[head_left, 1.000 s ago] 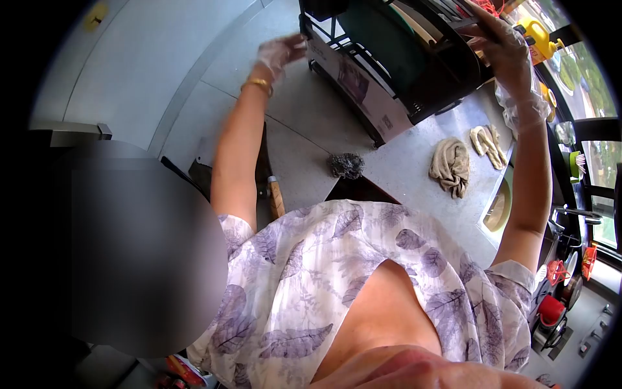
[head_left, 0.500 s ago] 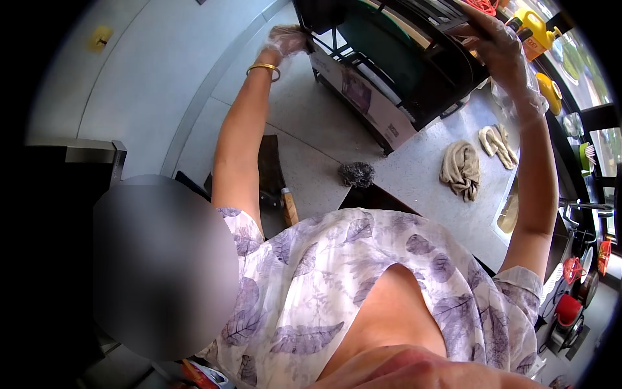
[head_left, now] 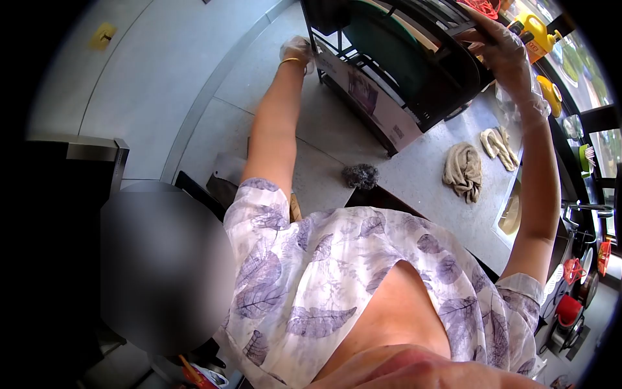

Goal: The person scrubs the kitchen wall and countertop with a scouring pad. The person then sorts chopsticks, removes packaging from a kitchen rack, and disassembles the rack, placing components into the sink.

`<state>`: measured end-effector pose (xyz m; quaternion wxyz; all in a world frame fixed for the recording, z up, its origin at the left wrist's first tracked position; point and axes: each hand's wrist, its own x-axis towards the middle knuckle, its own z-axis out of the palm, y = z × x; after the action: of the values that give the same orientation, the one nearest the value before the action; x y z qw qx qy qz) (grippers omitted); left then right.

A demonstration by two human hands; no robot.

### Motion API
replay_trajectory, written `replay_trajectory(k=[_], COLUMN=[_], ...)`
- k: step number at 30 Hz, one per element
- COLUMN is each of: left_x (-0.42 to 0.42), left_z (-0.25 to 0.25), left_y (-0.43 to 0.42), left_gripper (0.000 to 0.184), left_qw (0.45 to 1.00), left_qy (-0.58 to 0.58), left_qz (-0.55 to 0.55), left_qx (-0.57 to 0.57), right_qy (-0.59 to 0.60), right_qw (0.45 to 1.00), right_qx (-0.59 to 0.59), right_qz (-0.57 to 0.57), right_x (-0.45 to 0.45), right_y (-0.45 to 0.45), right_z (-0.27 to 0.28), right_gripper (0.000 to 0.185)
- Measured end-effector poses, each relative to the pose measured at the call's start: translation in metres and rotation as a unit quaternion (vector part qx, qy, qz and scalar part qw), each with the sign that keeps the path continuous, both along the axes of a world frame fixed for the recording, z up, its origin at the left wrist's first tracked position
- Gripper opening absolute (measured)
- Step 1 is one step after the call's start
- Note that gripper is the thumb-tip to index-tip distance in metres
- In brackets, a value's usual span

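Observation:
A black rack (head_left: 447, 97) with a dark green round item (head_left: 382, 39) inside and a printed panel (head_left: 363, 94) on its side stands tilted in view at the top. My left hand (head_left: 299, 54), in a clear plastic glove with a gold bangle at the wrist, is closed at the rack's left end; its fingertips are partly hidden. Also gloved, my right hand (head_left: 508, 61) grips the rack's upper right part. Below the rack lies a dark scouring pad (head_left: 360, 176). A bunched beige cloth (head_left: 462, 172) and a paler cloth (head_left: 499, 148) lie to its right.
The grey counter (head_left: 421, 188) has a basin (head_left: 510, 211) at its right. Yellow bottles (head_left: 534, 35) stand near the window. Under my left arm are a dark blade (head_left: 223, 188) and a wooden handle (head_left: 295, 209). A blurred dark round shape (head_left: 165, 266) covers the lower left.
My left hand has moved right and slightly down along the rack's end, and the forearm now covers most of the wooden-handled tool. My right hand keeps its hold on the rack.

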<state>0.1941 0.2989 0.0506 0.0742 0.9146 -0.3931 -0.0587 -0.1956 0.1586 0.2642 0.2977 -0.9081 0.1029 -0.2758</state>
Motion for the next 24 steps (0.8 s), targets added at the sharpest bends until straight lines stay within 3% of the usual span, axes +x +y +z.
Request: replay_trajectory(k=[1,2,5,6,9,10,11,12,13,14,15,16,17,19,20,22,23,24], left_x=[0.010,0.004,-0.027,-0.037,-0.035,-0.049,-0.056,-0.061,-0.068,-0.079,-0.074,-0.079,-0.085,-0.068,-0.050,-0.028,-0.026,-0.026], left_z=[-0.020,-0.023,-0.044,-0.034,-0.050,-0.033,-0.025,-0.017,-0.009,0.005,0.009,0.024,0.036,0.025,0.014,0.003,0.002,0.000], left_y=[0.000,0.000,0.017,0.018,0.034,0.049,0.052,0.049,0.050,0.060,0.057,0.057,0.057,0.056,0.054,0.048,0.043,0.041], left_gripper=[0.034,0.036,0.036,0.037,0.036,0.043,0.047,0.052,0.057,0.065,0.039,0.039,0.038,0.038,0.039,0.040,0.040,0.033], left_qw=[0.999,0.999,0.994,0.996,0.999,0.979,0.883,0.715,0.489,0.496,0.503,0.531,0.557,0.809,0.898,0.987,0.984,0.982], left_qy=[-0.010,0.007,0.020,-0.004,-0.025,0.150,0.325,0.471,0.577,0.600,0.620,0.632,0.642,0.465,0.353,0.097,-0.038,0.079], left_qz=[-0.030,0.015,0.103,0.059,0.029,0.103,0.208,0.294,0.357,0.316,0.343,0.304,0.263,0.131,0.057,-0.098,-0.172,-0.169], left_qx=[0.004,0.048,0.035,0.072,-0.004,-0.087,-0.267,-0.425,-0.548,-0.541,-0.495,-0.477,-0.456,-0.335,-0.258,-0.083,0.010,0.029], right_qy=[-0.002,-0.004,0.007,0.011,0.001,-0.002,-0.005,-0.013,-0.019,-0.018,-0.018,-0.045,-0.035,-0.014,-0.028,-0.033,-0.035,-0.062], right_qw=[1.000,0.998,0.992,0.990,0.993,0.989,0.988,0.987,0.986,0.985,0.984,0.957,0.970,0.989,0.975,0.970,0.967,0.976], right_qx=[0.028,0.054,0.110,0.125,0.111,0.136,0.137,0.136,0.139,0.151,0.160,0.275,0.232,0.143,0.217,0.234,0.244,0.192], right_qz=[0.007,0.013,0.053,0.065,0.049,0.063,0.072,0.081,0.089,0.081,0.072,0.081,0.064,0.028,0.047,0.057,0.060,0.084], right_x=[0.000,-0.001,0.000,0.000,0.001,0.000,0.000,0.001,0.002,0.003,0.006,0.008,0.007,0.005,0.006,0.007,0.007,0.007], right_y=[0.000,0.000,-0.006,-0.008,0.000,-0.008,-0.009,-0.011,-0.011,-0.008,-0.006,0.020,0.021,0.022,0.022,0.021,0.020,0.020], right_z=[-0.001,-0.001,-0.002,-0.001,-0.002,-0.006,-0.008,-0.009,-0.011,-0.012,-0.006,0.013,0.015,0.016,0.015,0.014,0.013,0.009], right_gripper=[0.048,0.048,0.048,0.049,0.053,0.056,0.057,0.057,0.057,0.052,0.048,0.053,0.054,0.057,0.056,0.053,0.052,0.050])
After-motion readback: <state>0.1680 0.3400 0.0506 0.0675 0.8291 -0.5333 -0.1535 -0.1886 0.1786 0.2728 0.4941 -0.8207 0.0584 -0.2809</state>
